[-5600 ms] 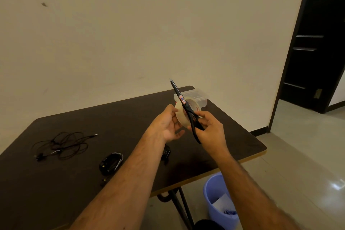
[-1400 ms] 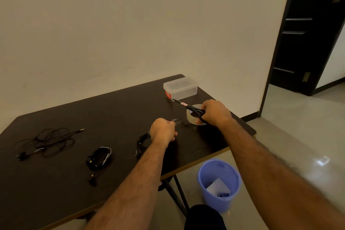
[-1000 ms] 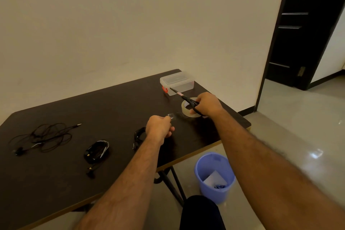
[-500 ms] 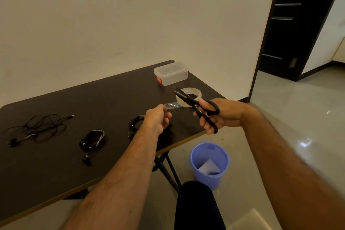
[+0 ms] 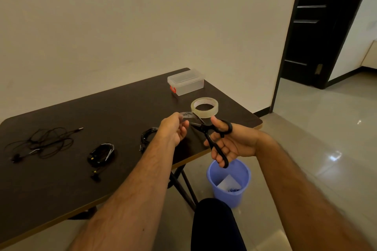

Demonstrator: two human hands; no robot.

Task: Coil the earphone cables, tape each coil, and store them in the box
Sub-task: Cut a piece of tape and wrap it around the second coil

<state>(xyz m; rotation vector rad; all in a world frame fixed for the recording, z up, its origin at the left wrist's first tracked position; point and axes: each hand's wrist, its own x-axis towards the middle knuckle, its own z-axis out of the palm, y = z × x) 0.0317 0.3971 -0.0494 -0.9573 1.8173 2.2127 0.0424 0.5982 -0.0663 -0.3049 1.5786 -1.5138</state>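
A dark brown surface (image 5: 61, 179) stands against a plain cream wall, with a tiled floor and a dark doorway off at 2 o'clock. Nearest, at 6 o'clock, a dark-clad knee (image 5: 216, 224) shows below the surface edge, and a blue bin (image 5: 228, 184) with scraps inside stands on the floor just past it. Above the bin the right hand (image 5: 230, 144) is closed around black scissors (image 5: 214, 138), thumb through one loop, the blades pointing toward 10 o'clock. Just beside them the left hand (image 5: 173, 130) pinches a strip of clear tape (image 5: 187, 115) between its fingertips; the strip runs toward the tape roll (image 5: 204, 107), which lies flat on the surface at 12 o'clock. The left forearm partly hides a coiled black cable (image 5: 148, 138) at 10 o'clock. Further along at 9 o'clock lie a second earphone coil (image 5: 101, 153) and, near the left edge, a loose tangle of earphones (image 5: 42, 142). Farthest off, at 12 o'clock beyond the roll, the clear plastic box (image 5: 185, 81) sits with its lid on, a red latch at its end
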